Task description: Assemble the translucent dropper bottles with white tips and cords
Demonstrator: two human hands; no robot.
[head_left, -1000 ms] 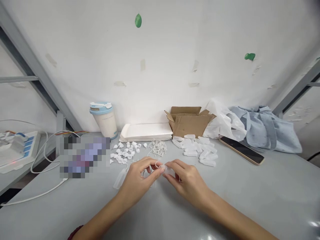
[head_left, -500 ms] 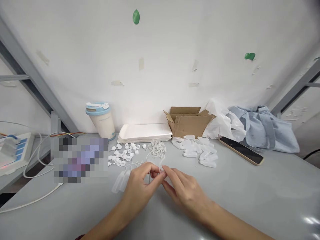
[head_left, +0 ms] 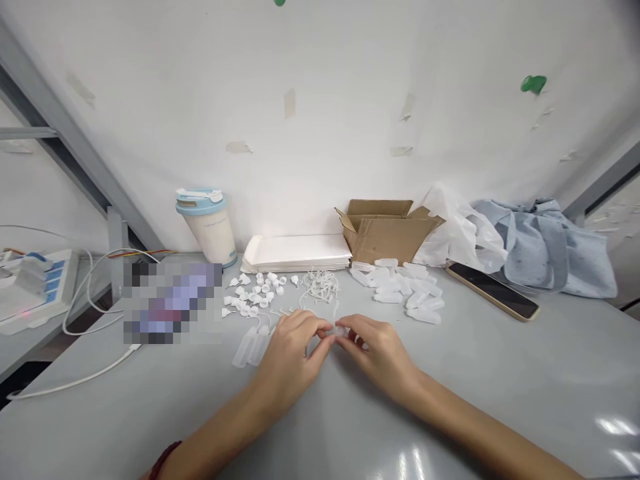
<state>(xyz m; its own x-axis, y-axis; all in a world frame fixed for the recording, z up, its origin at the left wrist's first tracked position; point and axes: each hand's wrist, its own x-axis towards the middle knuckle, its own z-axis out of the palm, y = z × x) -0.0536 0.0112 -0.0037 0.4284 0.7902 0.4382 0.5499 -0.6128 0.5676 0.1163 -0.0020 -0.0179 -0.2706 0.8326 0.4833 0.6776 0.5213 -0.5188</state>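
My left hand (head_left: 293,353) and my right hand (head_left: 380,350) meet at the middle of the grey table (head_left: 500,387), fingertips pinched together on a small clear plastic vial (head_left: 340,331). Both hands are closed on it. Two clear vials (head_left: 250,347) lie just left of my left hand. Behind my hands sit a scatter of small white caps (head_left: 255,297), a tangle of thin white loops (head_left: 320,287) and a heap of clear vials (head_left: 405,290).
At the back stand a blue-lidded cup (head_left: 207,227), a stack of white trays (head_left: 297,252), an open cardboard box (head_left: 385,230), a white plastic bag (head_left: 460,233) and blue cloth (head_left: 550,247). A phone (head_left: 493,291) lies right. White cables (head_left: 85,320) run left.
The hands stay pinched together on the vial, now lying lower and closer to the table. The camera has tilted down and shifted slightly, so the background objects sit higher in view.
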